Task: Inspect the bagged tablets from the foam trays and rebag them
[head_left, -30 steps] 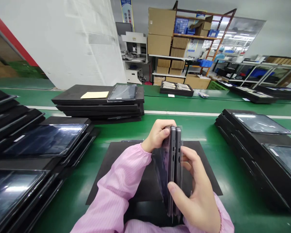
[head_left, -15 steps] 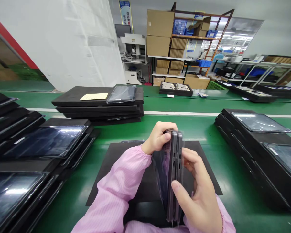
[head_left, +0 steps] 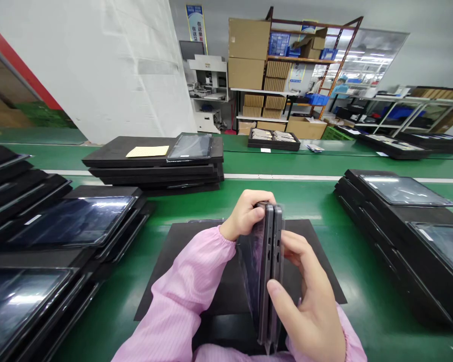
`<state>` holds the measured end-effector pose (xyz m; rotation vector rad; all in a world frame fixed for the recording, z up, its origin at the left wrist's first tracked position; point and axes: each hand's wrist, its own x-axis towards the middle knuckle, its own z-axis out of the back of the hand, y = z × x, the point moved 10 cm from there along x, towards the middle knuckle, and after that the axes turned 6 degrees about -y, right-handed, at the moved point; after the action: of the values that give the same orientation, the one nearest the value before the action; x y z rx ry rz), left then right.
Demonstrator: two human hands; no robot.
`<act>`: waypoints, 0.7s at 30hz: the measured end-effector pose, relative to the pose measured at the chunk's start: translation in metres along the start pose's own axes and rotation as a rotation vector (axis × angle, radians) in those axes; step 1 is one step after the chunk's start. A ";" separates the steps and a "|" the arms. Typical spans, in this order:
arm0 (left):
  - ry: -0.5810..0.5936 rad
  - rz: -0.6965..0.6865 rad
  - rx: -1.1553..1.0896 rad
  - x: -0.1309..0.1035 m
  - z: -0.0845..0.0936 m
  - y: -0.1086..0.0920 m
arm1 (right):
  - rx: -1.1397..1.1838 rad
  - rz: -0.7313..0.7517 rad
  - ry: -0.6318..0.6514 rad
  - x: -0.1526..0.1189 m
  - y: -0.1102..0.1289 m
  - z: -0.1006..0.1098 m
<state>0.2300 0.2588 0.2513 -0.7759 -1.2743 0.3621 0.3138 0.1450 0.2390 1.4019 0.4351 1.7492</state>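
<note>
Two thin dark tablets (head_left: 269, 271) in clear film stand upright on edge, side by side, their port edges facing me. My left hand (head_left: 247, 215) is closed round their far end, with its thumb bent against the left one. At the right side, my right hand (head_left: 307, 301) holds the pair, thumb on the near edge and fingers behind the right face. Below them lies a black foam sheet (head_left: 184, 261) on the green table (head_left: 279, 193). The tablets' lower ends are partly hidden near my pink sleeves.
Stacked black trays with tablets stand at the left (head_left: 75, 216) and right (head_left: 403, 191). Another black stack (head_left: 154, 173) with a yellow paper (head_left: 147, 151) and a tablet (head_left: 191, 146) is ahead. Behind is a parts tray (head_left: 274, 139); a person in blue (head_left: 340, 88) is far back.
The two tablets have shifted very slightly to the left at their upper and lower ends. Both hands keep nearly the same hold.
</note>
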 end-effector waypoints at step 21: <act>-0.829 0.368 0.034 -0.074 0.061 0.068 | -0.090 0.012 -0.068 -0.001 0.002 -0.002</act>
<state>0.1631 0.2785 0.1570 -0.8644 -1.8816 1.0789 0.3108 0.1434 0.2394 1.3982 0.3074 1.7041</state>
